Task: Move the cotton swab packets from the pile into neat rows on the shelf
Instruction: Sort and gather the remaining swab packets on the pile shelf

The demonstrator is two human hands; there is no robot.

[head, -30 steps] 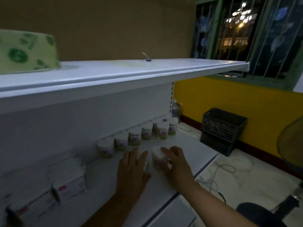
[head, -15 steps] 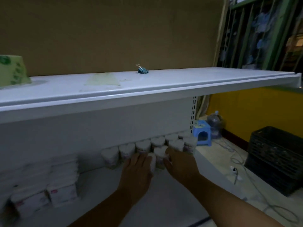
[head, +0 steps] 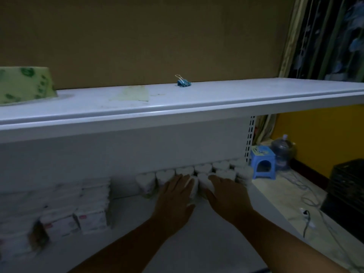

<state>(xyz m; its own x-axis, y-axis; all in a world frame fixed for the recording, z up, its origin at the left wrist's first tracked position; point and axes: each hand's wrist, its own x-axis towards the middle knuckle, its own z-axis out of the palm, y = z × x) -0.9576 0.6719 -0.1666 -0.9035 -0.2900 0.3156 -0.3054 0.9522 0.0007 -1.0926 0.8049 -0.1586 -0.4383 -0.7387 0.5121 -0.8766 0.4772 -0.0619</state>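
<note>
Packets point(head: 202, 168) sit well back from shelf point(head: 197, 243) edge

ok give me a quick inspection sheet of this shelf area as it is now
surface: white lower shelf, dimly lit
job's things: heart-shaped swab packets in a back row against the back panel, shorter front row begun
clutter: stacked boxes at left; binder clip and green patterned item on upper shelf
hands: left hand flat on a front packet; right hand on the next, grip unclear
cables: white cords on the floor, right
surroundings: blue stool, water bottle, black crate, yellow wall
</note>
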